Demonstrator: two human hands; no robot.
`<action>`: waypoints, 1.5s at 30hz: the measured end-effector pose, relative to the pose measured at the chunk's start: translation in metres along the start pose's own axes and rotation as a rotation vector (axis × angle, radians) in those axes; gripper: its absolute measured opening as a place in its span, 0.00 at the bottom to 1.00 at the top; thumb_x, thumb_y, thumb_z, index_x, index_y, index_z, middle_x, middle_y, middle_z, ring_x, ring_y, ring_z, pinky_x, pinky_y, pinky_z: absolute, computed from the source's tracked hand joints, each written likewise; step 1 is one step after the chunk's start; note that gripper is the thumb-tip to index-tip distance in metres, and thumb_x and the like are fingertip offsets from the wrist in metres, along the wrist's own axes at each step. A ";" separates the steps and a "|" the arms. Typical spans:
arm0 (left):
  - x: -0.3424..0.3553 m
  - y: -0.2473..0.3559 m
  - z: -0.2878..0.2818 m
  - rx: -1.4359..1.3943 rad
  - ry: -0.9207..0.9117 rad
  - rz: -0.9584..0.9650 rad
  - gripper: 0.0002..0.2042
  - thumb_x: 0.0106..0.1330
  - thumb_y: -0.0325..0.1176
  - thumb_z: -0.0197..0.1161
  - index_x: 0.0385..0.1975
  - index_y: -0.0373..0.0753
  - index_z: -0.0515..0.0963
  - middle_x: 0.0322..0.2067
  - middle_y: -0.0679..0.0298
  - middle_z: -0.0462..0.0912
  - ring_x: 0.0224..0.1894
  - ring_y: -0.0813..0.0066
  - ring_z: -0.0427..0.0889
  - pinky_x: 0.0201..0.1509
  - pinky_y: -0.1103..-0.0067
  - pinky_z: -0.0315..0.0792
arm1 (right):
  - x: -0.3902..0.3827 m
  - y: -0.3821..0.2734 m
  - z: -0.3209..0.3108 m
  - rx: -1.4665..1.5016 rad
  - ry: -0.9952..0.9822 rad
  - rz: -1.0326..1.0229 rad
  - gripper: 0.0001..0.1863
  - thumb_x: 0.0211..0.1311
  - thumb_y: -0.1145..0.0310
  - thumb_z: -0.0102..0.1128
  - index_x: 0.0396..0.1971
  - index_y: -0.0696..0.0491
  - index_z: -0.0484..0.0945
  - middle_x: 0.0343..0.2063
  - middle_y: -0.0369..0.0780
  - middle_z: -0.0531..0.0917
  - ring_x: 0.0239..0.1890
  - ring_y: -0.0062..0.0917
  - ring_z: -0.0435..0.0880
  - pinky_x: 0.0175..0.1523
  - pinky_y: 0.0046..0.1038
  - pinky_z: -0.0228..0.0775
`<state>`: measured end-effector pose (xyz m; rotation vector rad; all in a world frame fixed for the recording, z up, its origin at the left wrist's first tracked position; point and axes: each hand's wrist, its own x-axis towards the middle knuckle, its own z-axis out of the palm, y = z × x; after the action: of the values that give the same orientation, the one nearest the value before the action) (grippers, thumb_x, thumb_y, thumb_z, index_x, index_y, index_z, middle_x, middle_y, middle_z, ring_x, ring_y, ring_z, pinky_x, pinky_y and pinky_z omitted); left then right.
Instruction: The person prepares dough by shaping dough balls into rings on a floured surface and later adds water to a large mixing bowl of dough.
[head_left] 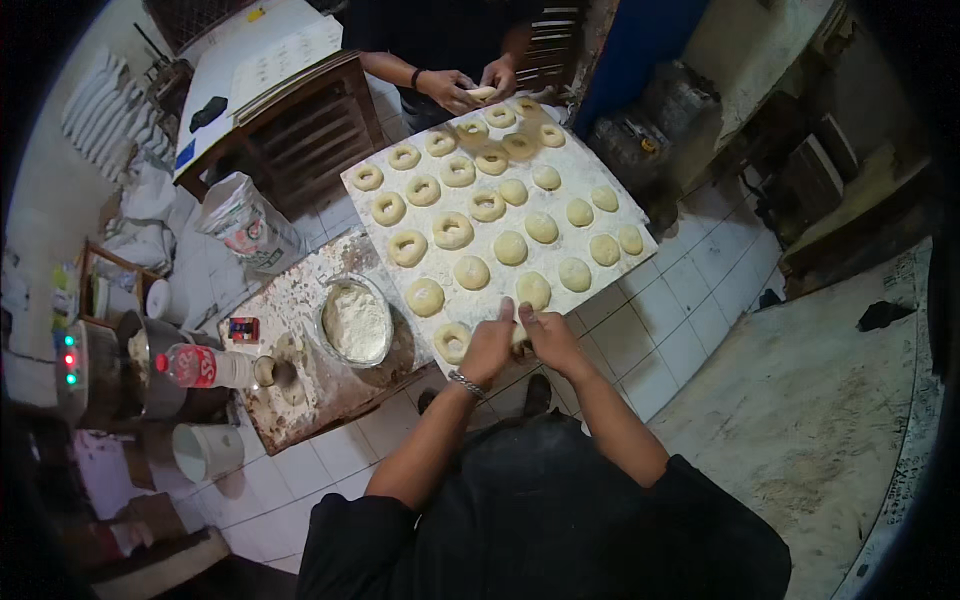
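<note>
A square board (575, 160) of pale wood, dusted with white flour, is lying at an angle beside a worn brown wooden counter (320, 400), and its left edge is meeting that counter. Below, a floor (330, 445) of white square tiles is showing.

On the board I am counting about sixteen pale ring-shaped dough pieces (439, 238), mostly filling its left and far parts, and about twelve round flat dough pieces (541, 227) without hole, mostly toward its right corner and near edge. One more dough piece (520, 339) is sitting between the person's two hands at the near edge, for the most part hidden. The left hand (488, 345) and the right hand (553, 340) are both curling closed around it, with the thumbs standing up side by side. Beyond the far corner, two hands of a co-worker (447, 88) are holding another pale piece.

On the counter, one round metal bowl (319, 325) is holding white flour, and one small red box (243, 329) is lying to its left. At the counter's left end, one clear plastic bottle (205, 366) with red cap is wearing a red label with white lettering. One white woven sack (250, 225), beyond the counter's far edge, is carrying coloured print.
</note>
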<state>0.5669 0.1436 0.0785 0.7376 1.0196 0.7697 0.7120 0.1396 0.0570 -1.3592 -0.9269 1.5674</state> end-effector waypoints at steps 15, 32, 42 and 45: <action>-0.018 -0.061 -0.011 -0.009 0.237 0.049 0.09 0.60 0.25 0.65 0.38 0.30 0.79 0.29 0.61 0.84 0.31 0.77 0.82 0.38 0.81 0.75 | 0.016 0.034 -0.085 -0.056 -0.572 0.181 0.08 0.55 0.77 0.64 0.36 0.60 0.82 0.30 0.34 0.83 0.33 0.15 0.79 0.38 0.20 0.71; 0.036 -0.035 -0.084 1.025 0.258 0.470 0.19 0.58 0.39 0.70 0.47 0.36 0.79 0.40 0.53 0.80 0.37 0.56 0.83 0.43 0.67 0.77 | 0.089 0.036 -0.073 -0.780 0.274 -0.201 0.18 0.56 0.67 0.67 0.43 0.62 0.79 0.41 0.49 0.84 0.41 0.35 0.84 0.49 0.32 0.76; 0.066 -0.030 -0.062 1.159 0.375 0.490 0.18 0.53 0.40 0.71 0.42 0.40 0.79 0.40 0.52 0.76 0.42 0.53 0.78 0.43 0.62 0.75 | 0.110 0.034 -0.082 -0.838 0.024 -0.096 0.22 0.47 0.68 0.69 0.44 0.60 0.78 0.38 0.51 0.84 0.42 0.40 0.84 0.48 0.35 0.76; 0.055 -0.031 -0.036 1.372 0.262 0.489 0.16 0.52 0.40 0.71 0.40 0.43 0.81 0.38 0.54 0.76 0.42 0.55 0.79 0.42 0.64 0.75 | 0.105 0.031 -0.099 -0.408 0.041 0.008 0.20 0.53 0.70 0.69 0.46 0.60 0.77 0.35 0.44 0.85 0.36 0.28 0.84 0.42 0.29 0.76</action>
<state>0.5577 0.1788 0.0161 2.1571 1.6080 0.4850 0.8008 0.2260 -0.0234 -1.6676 -1.2652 1.3967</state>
